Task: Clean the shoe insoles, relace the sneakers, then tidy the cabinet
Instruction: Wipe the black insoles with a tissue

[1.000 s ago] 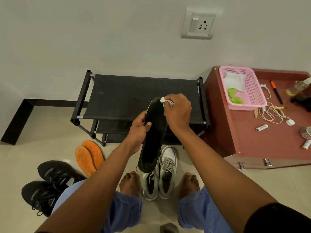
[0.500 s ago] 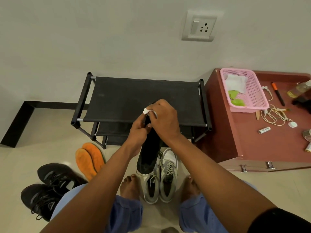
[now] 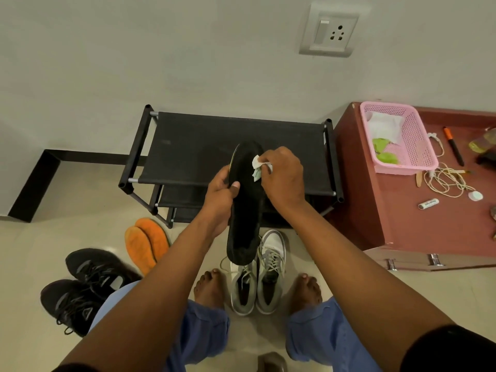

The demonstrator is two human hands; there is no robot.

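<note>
A long black insole (image 3: pixel 245 210) is held upright in front of me, over the grey and white sneakers (image 3: pixel 257 275) on the floor. My left hand (image 3: pixel 221 200) grips its left edge, thumb across the face. My right hand (image 3: pixel 281 178) pinches a small crumpled white wipe (image 3: pixel 258 167) and presses it against the insole's upper right part. Two orange insoles (image 3: pixel 146 242) lie on the floor to the left, beside a pair of black sneakers (image 3: pixel 86 285).
A black shoe rack (image 3: pixel 188 146) stands against the wall behind the insole. To the right is a red-brown cabinet (image 3: pixel 418 224) bearing a pink basket (image 3: pixel 418 146), a tangled cord (image 3: pixel 445 181), a marker (image 3: pixel 453 146) and a battery (image 3: pixel 428 204). My bare feet flank the grey sneakers.
My right hand slid the wipe from the insole's top left edge back to its upper right. The insole's black face is turned toward me again.
</note>
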